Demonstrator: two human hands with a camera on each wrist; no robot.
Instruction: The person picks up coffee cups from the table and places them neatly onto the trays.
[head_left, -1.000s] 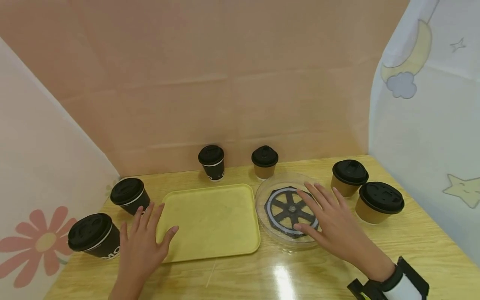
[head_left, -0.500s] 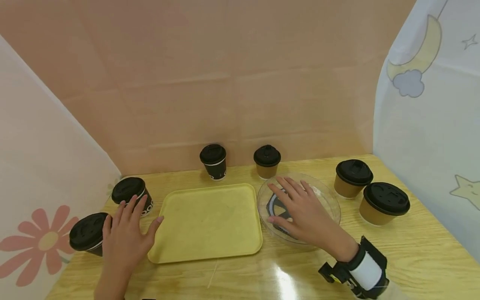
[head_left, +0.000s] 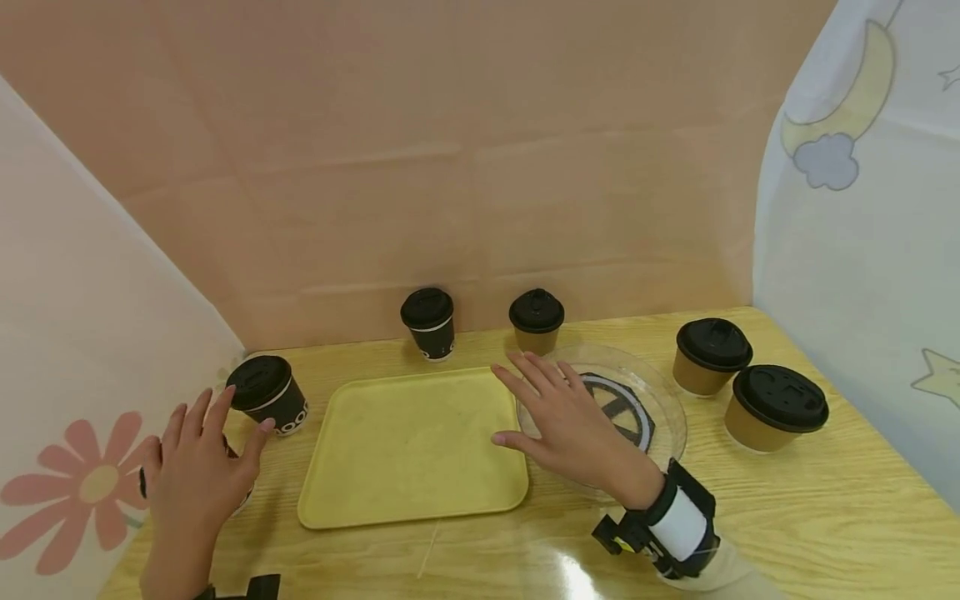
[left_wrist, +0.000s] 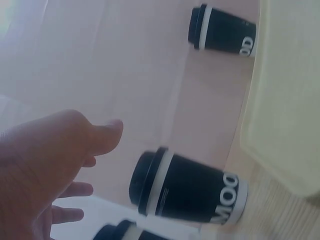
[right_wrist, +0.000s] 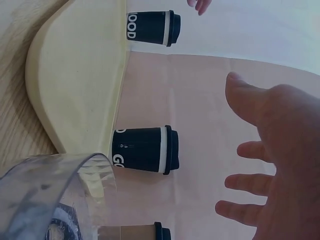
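My left hand [head_left: 197, 467], fingers spread and holding nothing, hovers over the near-left black paper cup, which it mostly hides in the head view. Just beyond its fingertips stands another lidded black cup [head_left: 281, 408], whose white lettering shows in the left wrist view. My right hand [head_left: 562, 425] is spread as well, with nothing in it. It overlaps the left part of a clear round dish [head_left: 670, 417] and the right edge of the yellow tray [head_left: 412, 450]. Inside the dish lies a black spoked, wheel-like piece [head_left: 641, 421], partly covered by the hand.
At the back stand a black cup [head_left: 432, 333] and a brown cup [head_left: 536, 333], both with black lids. Two more brown lidded cups, one farther back [head_left: 705, 367] and one nearer [head_left: 765, 421], stand on the right. Cloth walls enclose the wooden table [head_left: 390, 567].
Both hands have moved left: the right from over the dish's middle toward the tray, the left from the tray's edge to over the near-left cup. The cups and tray stay put.
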